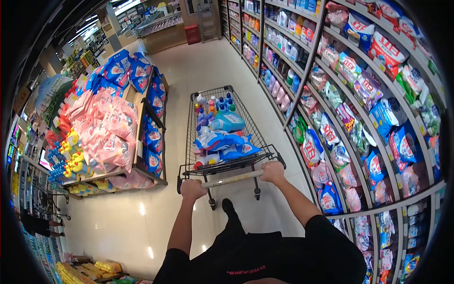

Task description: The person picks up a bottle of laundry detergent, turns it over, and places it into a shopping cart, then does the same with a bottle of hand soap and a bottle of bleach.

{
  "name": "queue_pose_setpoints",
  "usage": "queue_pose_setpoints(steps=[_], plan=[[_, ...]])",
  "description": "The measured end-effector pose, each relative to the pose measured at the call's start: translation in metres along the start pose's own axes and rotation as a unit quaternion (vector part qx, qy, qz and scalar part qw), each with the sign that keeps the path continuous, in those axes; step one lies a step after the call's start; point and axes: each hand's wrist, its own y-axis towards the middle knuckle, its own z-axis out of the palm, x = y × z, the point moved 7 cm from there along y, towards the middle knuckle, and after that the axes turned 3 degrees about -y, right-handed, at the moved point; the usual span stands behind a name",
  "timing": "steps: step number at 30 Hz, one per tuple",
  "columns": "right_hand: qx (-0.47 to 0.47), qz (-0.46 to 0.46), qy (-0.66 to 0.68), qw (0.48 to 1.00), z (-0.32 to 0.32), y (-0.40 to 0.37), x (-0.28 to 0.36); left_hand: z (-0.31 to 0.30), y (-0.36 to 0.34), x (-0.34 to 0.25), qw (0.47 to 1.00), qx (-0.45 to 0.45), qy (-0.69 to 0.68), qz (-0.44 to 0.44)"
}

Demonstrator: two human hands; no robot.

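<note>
1. Left hand [193, 190]: fingers wrapped round the left end of the handle [231, 179].
2. Right hand [273, 172]: likewise closed on its right end.
3. The cart [227, 166], carrying bottles [228, 123] and blue bags [240, 150], stands just ahead.

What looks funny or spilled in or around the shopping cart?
Nothing really stands out. The left hand and right hand hold the cart by its handle, and I see no spill on the floor. Blue bags and bottles lie jumbled inside, but that's ordinary. The floor's bright spots look like reflections.
</note>
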Motion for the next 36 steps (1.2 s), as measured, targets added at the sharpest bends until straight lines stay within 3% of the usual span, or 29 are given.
queue_pose_setpoints(steps=[12, 33, 36], plan=[[0.009, 0.006, -0.028, 1.000, 0.043, 0.131, -0.049, -0.023, 0.145, 0.009, 0.999, 0.041, -0.026, 0.021], [0.016, 0.030, -0.022, 0.999, 0.101, 0.328, -0.123, -0.073, 0.357, 0.016, 0.999, -0.012, -0.031, 0.034], [0.082, 0.043, -0.037, 0.995, 0.112, 0.362, -0.143, -0.083, 0.391, 0.009, 0.999, -0.008, -0.029, 0.026]])
